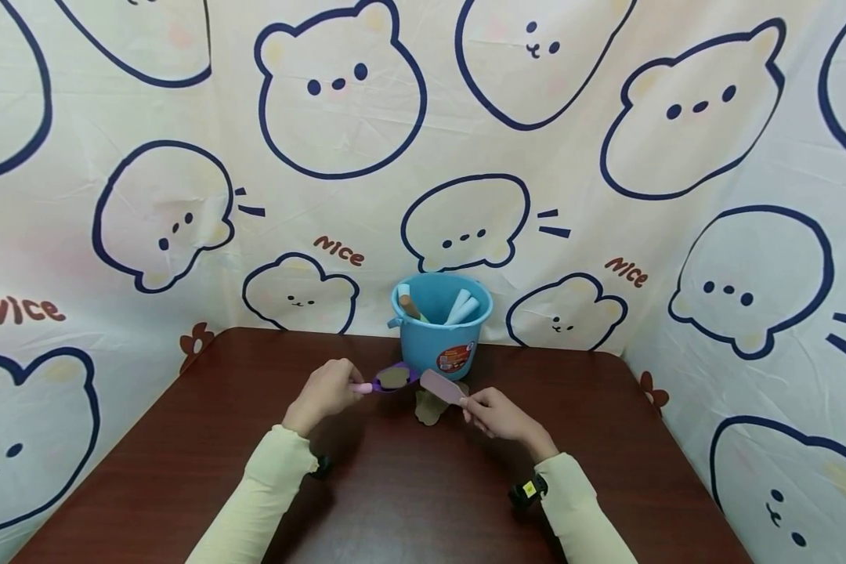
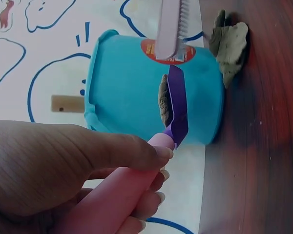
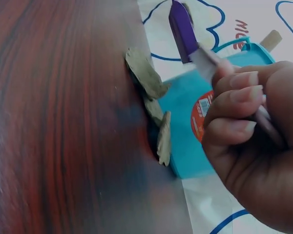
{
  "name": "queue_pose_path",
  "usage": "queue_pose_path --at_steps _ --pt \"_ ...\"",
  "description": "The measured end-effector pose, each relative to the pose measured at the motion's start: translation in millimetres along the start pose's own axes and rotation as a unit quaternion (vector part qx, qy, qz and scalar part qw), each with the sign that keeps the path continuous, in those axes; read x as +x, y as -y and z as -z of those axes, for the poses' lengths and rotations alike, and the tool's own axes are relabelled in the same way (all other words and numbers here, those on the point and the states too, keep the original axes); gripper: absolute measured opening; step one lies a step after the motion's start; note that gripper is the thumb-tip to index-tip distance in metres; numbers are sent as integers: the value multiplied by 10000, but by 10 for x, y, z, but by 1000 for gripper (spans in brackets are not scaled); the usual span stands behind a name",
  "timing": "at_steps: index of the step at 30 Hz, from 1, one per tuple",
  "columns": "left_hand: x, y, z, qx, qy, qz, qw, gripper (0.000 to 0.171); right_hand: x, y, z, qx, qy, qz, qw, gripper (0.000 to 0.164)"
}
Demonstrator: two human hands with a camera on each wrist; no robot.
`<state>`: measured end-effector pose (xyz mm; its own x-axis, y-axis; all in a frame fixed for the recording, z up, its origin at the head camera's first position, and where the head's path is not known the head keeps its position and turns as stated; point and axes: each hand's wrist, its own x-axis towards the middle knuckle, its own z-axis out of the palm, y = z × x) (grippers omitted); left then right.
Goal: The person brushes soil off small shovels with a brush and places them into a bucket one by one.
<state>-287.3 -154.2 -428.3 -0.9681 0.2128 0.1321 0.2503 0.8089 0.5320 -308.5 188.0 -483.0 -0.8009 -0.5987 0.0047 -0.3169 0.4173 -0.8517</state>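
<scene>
My left hand [image 1: 327,389] grips the pink handle of a small shovel [image 2: 179,105] with a purple blade. A flat grey-brown piece [image 1: 392,377], like dried clay or a leaf, lies on that blade. In my right hand [image 1: 499,415] is a light pink brush [image 1: 442,387], pinched by its handle; its bristles show in the left wrist view. The brush end is close beside the shovel's tip. Below the brush, thin crumpled grey-brown pieces [image 1: 428,409] lie on the table, against the foot of a blue bucket [image 1: 423,341].
The bucket stands near the table's back edge and holds white rolls [image 1: 461,306] and a wooden piece [image 1: 409,306]. The dark brown table [image 1: 409,501] meets a cloth backdrop [image 1: 366,211] printed with cartoon bears at the back and sides.
</scene>
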Motion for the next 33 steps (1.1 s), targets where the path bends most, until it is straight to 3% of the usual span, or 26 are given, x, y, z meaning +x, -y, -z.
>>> queue_pose_path --at_steps 15,22,33 --pt "-4 -131 -100 81 -214 -186 9996 10 60 114 -246 641 -88 194 9977 63" --pt "-28 -176 -132 122 -185 -340 9992 8 91 188 -345 546 -70 455 9974 62" --pt "-50 -222 -147 187 -254 -448 9985 7 77 233 -379 445 268 273 9983 62"
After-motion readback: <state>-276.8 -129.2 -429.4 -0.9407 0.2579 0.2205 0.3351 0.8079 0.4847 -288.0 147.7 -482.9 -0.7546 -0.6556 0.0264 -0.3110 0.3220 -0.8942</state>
